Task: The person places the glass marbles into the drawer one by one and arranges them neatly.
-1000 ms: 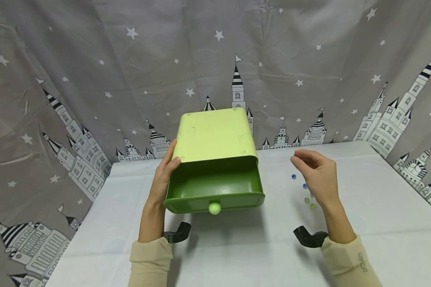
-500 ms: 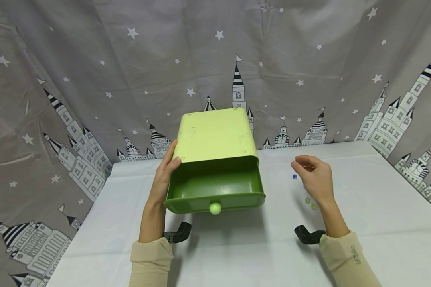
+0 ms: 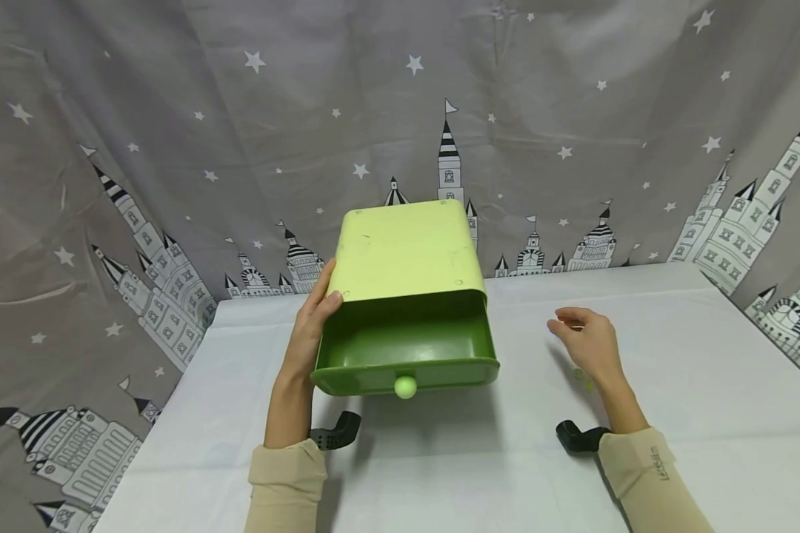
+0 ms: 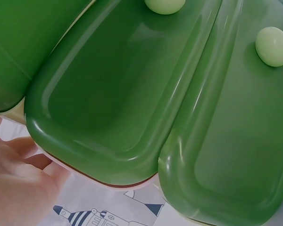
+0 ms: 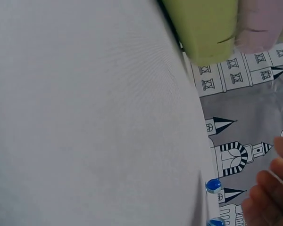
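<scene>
A drawer cabinet [image 3: 407, 252] with a light green top stands mid-table, its top dark green drawer [image 3: 400, 348] pulled out. The drawer has a round pale knob [image 3: 405, 386]. My left hand [image 3: 307, 337] rests against the cabinet's left side, thumb on the front top corner. Lower drawer fronts [image 4: 245, 150] show in the left wrist view. My right hand [image 3: 590, 344] hovers right of the cabinet with fingers bent loosely, over small glass marbles. Yellow-green marbles [image 3: 578, 374] lie beneath its wrist. Blue marbles [image 5: 213, 185] lie near its fingers in the right wrist view.
A white cloth [image 3: 427, 474] covers the table. Behind it hangs a grey curtain [image 3: 293, 126] printed with castles and stars. Black camera mounts [image 3: 336, 431] sit on both wrists. Pink and light green cabinet sides [image 5: 207, 28] show in the right wrist view.
My right hand has come lower and nearer the marbles, now covering most of the blue ones in the head view. The left hand keeps its place on the cabinet.
</scene>
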The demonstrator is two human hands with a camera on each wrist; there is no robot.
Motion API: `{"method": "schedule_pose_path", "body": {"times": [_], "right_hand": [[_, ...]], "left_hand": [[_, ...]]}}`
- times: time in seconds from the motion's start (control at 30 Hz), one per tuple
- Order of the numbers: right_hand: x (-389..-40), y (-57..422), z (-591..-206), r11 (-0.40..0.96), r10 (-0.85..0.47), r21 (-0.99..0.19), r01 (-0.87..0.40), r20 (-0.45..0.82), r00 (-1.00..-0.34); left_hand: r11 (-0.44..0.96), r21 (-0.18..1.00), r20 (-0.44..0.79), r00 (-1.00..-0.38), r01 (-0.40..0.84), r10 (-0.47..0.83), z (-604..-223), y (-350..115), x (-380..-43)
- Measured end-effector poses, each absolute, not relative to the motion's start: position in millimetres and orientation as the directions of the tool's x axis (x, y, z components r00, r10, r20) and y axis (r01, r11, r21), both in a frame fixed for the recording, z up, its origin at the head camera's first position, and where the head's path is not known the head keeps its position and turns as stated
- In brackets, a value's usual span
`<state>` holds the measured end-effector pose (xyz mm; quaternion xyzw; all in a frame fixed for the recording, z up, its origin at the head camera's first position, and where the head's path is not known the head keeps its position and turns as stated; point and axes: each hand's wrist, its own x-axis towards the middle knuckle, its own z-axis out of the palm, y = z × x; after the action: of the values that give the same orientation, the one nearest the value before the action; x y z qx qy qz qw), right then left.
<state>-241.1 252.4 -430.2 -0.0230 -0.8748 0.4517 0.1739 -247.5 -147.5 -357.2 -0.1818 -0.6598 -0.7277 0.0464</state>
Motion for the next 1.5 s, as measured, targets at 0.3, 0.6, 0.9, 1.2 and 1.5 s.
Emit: {"method": "schedule_pose_path", "body": {"times": [0.3, 0.6, 0.9, 1.2, 1.5], "right_hand": [[-248.6, 257.9, -444.0, 0.603, 0.2, -0.796, -0.055, 0.217, -0.956], [-257.6, 261.3, -461.2, 0.591, 0.239, -0.807, -0.006, 0.182, -0.954], [-260.7, 261.9, -467.0, 0.656, 0.213, -0.754, -0.042, 0.239, -0.947], [-263.8, 260.1, -470.8, 0.694, 0.224, -0.718, -0.048, 0.278, -0.934], [-264.4, 259.2, -471.4, 0.687, 0.25, -0.727, -0.026, 0.27, -0.93]], "left_hand": [[-0.125, 0.942, 0.328, -0.929, 0.31, 0.169, -357.1, -146.5, -247.4], [-0.122, 0.941, 0.333, -0.927, 0.315, 0.173, -357.3, -146.7, -247.4], [-0.129, 0.943, 0.325, -0.929, 0.306, 0.177, -356.4, -146.5, -246.8], [-0.131, 0.945, 0.318, -0.932, 0.298, 0.176, -357.0, -146.4, -247.0], [-0.123, 0.944, 0.325, -0.93, 0.308, 0.173, -356.8, -146.7, -247.0]]}}
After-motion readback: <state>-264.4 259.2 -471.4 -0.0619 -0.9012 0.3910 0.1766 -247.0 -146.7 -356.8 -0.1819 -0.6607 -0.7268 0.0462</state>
